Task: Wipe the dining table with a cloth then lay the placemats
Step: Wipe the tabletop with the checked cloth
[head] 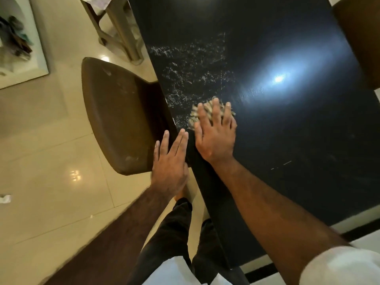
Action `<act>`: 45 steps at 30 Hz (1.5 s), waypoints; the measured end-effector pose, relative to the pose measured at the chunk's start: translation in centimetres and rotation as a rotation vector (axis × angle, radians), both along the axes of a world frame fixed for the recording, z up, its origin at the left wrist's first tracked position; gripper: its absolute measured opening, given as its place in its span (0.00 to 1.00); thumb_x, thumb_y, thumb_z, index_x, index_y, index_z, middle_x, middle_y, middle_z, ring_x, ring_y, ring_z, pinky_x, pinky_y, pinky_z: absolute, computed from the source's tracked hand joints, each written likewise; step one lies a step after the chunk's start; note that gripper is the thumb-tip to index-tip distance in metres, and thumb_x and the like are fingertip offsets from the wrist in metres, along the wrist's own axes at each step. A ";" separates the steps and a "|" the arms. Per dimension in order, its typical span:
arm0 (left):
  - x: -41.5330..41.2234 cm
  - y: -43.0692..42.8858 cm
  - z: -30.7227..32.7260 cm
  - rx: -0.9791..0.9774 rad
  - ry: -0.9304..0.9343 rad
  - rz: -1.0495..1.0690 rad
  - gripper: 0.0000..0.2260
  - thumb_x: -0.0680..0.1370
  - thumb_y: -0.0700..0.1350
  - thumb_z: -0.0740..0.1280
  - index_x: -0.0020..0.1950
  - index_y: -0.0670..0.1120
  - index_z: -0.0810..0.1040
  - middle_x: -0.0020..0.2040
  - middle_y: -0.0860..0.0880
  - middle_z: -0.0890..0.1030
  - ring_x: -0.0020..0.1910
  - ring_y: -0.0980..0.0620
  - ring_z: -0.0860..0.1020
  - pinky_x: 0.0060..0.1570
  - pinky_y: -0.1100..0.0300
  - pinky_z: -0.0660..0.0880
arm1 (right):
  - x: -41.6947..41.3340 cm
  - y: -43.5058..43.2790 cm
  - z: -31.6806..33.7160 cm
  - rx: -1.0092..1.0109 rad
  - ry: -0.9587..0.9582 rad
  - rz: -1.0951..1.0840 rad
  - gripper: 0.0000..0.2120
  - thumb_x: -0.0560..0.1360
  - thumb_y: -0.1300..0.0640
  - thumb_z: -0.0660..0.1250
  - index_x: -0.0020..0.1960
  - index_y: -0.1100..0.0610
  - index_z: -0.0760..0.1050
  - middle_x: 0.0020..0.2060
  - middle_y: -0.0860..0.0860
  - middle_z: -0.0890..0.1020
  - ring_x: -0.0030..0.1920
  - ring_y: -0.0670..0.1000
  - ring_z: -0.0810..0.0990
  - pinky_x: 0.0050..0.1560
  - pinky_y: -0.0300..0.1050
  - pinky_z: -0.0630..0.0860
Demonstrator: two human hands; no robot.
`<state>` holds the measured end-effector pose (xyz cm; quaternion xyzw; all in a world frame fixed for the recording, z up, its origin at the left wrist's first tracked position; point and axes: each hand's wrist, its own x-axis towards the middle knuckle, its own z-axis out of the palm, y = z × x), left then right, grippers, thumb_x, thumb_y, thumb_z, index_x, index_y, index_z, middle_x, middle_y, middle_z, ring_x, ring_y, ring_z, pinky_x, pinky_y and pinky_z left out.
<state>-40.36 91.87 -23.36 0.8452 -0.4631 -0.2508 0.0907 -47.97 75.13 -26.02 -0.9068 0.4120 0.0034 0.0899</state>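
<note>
Shaggy beige cloth (193, 117) flat on glossy black table (287, 140), near its edge

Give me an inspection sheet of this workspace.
Surface: black dining table, glossy, white speckled marks beyond the cloth.
Job's things: shaggy beige cloth flat on the table; placemats not seen.
Clutter: white scrap on the tiled floor.
Hands: right hand presses the cloth, fingers straight; left hand open by the table edge, holding nothing.
Cables: nothing seen.
Surroundings: brown chair at the table's edge; shelf unit beyond.
</note>
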 end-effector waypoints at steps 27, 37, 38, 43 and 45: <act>2.7 -3.1 0.2 -0.105 0.021 0.174 0.33 0.82 0.43 0.56 0.90 0.45 0.58 0.91 0.47 0.57 0.91 0.45 0.44 0.89 0.40 0.47 | 1.2 0.3 -0.2 0.056 -0.010 0.227 0.30 0.90 0.37 0.51 0.91 0.42 0.56 0.91 0.54 0.51 0.91 0.64 0.48 0.84 0.68 0.60; -0.4 -11.1 -1.5 -0.128 -0.212 -0.067 0.33 0.90 0.60 0.48 0.91 0.45 0.51 0.92 0.44 0.44 0.91 0.41 0.41 0.88 0.36 0.48 | -4.0 -8.4 1.4 0.098 -0.178 -0.176 0.29 0.89 0.48 0.54 0.89 0.54 0.64 0.90 0.55 0.60 0.90 0.61 0.53 0.82 0.67 0.65; -0.7 -11.4 -1.9 -0.104 -0.215 -0.065 0.33 0.90 0.60 0.48 0.91 0.45 0.51 0.92 0.44 0.43 0.91 0.41 0.41 0.88 0.36 0.49 | -4.1 -9.0 1.1 0.098 -0.148 -0.171 0.29 0.89 0.48 0.54 0.89 0.55 0.64 0.90 0.55 0.61 0.90 0.62 0.53 0.81 0.67 0.65; 0.7 -11.0 -3.4 -0.071 -0.264 0.034 0.34 0.90 0.61 0.46 0.92 0.44 0.47 0.92 0.42 0.42 0.91 0.40 0.42 0.87 0.35 0.52 | -3.7 -9.7 -0.6 -0.024 -0.010 -0.110 0.32 0.90 0.41 0.52 0.90 0.53 0.59 0.91 0.56 0.56 0.90 0.63 0.51 0.79 0.68 0.67; 2.9 -11.5 -3.4 -0.045 -0.288 0.104 0.34 0.90 0.60 0.45 0.91 0.43 0.46 0.92 0.41 0.42 0.91 0.40 0.42 0.87 0.35 0.52 | -3.4 -9.6 -1.1 -0.049 0.020 -0.092 0.34 0.89 0.38 0.51 0.91 0.52 0.54 0.91 0.56 0.52 0.91 0.64 0.49 0.80 0.68 0.66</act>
